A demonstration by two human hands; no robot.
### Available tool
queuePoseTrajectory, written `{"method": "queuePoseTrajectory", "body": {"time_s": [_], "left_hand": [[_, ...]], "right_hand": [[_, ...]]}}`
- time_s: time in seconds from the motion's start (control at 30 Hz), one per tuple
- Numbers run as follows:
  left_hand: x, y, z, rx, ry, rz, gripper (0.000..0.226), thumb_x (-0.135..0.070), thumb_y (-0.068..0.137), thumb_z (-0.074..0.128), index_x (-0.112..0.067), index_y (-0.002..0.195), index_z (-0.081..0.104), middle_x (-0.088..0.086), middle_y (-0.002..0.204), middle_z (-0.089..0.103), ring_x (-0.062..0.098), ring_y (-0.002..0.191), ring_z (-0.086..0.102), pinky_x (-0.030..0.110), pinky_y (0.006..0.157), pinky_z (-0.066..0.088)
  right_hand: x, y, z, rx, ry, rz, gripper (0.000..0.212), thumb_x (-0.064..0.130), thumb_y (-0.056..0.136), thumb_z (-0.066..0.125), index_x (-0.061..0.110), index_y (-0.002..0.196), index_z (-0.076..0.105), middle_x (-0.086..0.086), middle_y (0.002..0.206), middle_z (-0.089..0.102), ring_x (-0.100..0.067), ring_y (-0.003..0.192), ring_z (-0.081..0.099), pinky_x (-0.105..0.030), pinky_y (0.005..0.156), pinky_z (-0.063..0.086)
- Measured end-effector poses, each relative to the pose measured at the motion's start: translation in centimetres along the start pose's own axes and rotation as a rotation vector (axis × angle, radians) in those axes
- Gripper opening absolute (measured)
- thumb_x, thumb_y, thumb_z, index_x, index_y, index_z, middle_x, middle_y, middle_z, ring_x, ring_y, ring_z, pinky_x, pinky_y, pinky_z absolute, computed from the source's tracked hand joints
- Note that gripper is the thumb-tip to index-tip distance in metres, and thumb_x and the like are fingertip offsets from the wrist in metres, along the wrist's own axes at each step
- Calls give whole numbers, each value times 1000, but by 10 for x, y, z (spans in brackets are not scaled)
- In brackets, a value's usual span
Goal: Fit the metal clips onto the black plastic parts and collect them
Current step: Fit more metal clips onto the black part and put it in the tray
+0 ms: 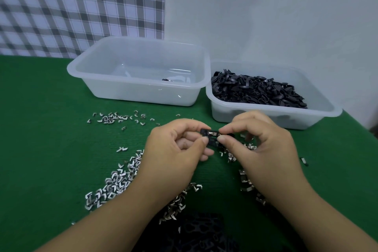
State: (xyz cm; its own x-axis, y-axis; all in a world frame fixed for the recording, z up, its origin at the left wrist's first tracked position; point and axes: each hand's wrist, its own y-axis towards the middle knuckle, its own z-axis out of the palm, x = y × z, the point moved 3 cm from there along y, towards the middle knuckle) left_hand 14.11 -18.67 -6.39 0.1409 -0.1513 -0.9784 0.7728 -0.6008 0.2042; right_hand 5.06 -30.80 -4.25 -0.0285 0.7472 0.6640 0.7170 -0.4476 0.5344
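While loose metal clips (114, 180) lie strewn over the green worktop (41, 129) at the left, a clear tub (114, 90) behind them holds one small dark piece (167, 80). At centre, the left hand (176, 149) pinches a black plastic part (204, 131) carrying a silver clip (212, 134), raised above the worktop. The right hand (263, 143) pinches its other end. Farther right, a second tub (286, 120) is heaped with black parts (257, 92).

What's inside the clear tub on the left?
The left tub holds one small dark piece with a glint of metal, near its front wall. That cloudy wall hides the strip of floor just behind it.
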Motion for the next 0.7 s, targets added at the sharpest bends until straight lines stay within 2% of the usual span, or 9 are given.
{"method": "queuePoseTrajectory", "body": {"time_s": [0.07,0.1,0.2,0.37,0.47,0.57,0.7], "left_hand": [[-1,0,0,1,35,21,32,11,82,62,-20,78,70,9,69,71,12,59,70,18,57,56],[-1,0,0,1,48,32,34,12,82,61,-21,77,71,9,70,71,11,59,70,17,57,55],[-1,1,-1,3,59,44,38,13,82,61,-23,74,72,7,70,71,9,60,69,16,59,54],[-1,0,-1,18,63,56,28,6,81,66,-21,79,74,7,76,72,15,68,71,20,65,57],[0,-1,0,16,67,43,20,-3,77,72,-22,81,74,4,73,73,14,65,69,18,64,55],[0,0,-1,21,84,60,20,1,77,71,-18,74,74,3,66,73,9,59,68,16,60,53],[0,-1,0,17,81,73,21,2,77,71,-18,76,74,3,66,73,8,59,67,16,59,53]], "right_hand": [[-1,3,0,68,99,68,29,9,68,78,32,84,69,12,82,64,-1,71,54,-12,65,42],[-3,4,1,109,148,108,32,9,69,78,34,87,70,11,82,66,-4,69,54,-18,65,46],[-5,4,3,189,246,183,27,9,71,77,33,84,73,8,83,69,-22,71,60,-33,68,51],[-6,4,0,202,257,180,25,8,72,76,32,78,74,7,79,70,-26,70,61,-36,67,51],[-7,3,0,210,255,179,24,8,71,76,30,77,74,7,78,70,-23,69,61,-33,65,52],[-6,2,0,211,239,167,22,8,71,76,29,77,74,8,77,68,-9,68,61,-21,67,49],[-4,0,0,166,109,90,20,9,73,75,27,81,74,12,79,67,-5,85,60,-15,78,45]]}}
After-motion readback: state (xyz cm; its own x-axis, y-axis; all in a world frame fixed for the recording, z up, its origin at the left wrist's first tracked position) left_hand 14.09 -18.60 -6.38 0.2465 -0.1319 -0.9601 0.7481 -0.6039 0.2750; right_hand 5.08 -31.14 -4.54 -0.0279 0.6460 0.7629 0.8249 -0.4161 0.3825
